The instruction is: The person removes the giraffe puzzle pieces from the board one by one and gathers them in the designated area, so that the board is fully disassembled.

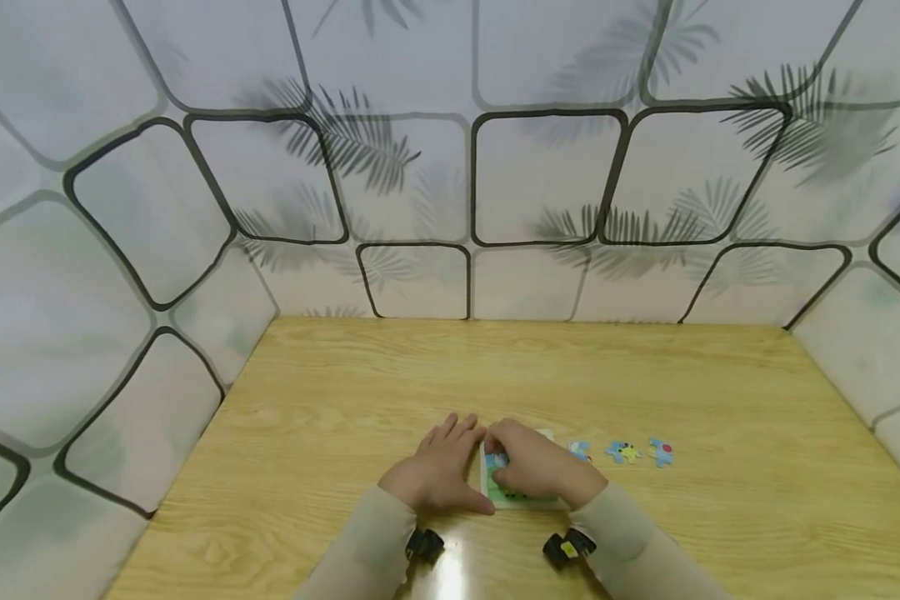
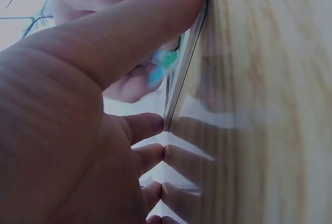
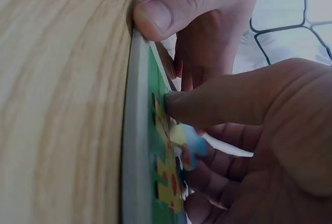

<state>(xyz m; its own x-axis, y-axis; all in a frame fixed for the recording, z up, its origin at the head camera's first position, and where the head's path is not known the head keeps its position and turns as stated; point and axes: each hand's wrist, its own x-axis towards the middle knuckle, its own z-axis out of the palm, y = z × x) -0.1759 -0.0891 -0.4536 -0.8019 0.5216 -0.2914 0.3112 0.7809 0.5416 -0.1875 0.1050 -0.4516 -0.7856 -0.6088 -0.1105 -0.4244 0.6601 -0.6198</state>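
Puzzle board (image 1: 497, 497): one, flat, with a pale rim and green printed face. Lies at lower centre of the head view, between the two hands and partly covered by the right.

Left hand (image 1: 442, 475): fingers straight and spread, holding nothing. Thumb against the board's near left corner; in the left wrist view the fingertips rest on the counter, the index finger at the end of the board's edge.

Right hand (image 1: 532, 467): fingers curled over the board, gripping a small yellow-and-blue piece (image 3: 189, 143), tilted up from the board at centre of the right wrist view. Thumb tip close over the board's face; whether it touches cannot be told.

Fitted pieces (image 3: 168, 182): yellow with red spots, on the board, lower centre of the right wrist view.

Loose pieces, in a row right of the right wrist, head view: a blue-and-white piece (image 1: 580, 450), nearest the wrist; a blue-and-yellow item (image 1: 624, 452), one piece or two, too small to tell; a blue piece with a red spot (image 1: 661, 452), outermost.

Counter (image 1: 345, 383): light wood grain, lower half of the head view.

Wall covering (image 1: 547, 179): pale, dark rounded outlines and grey fronds, upper half.

Sleeves (image 1: 630, 533): pale, a pair, lower centre.
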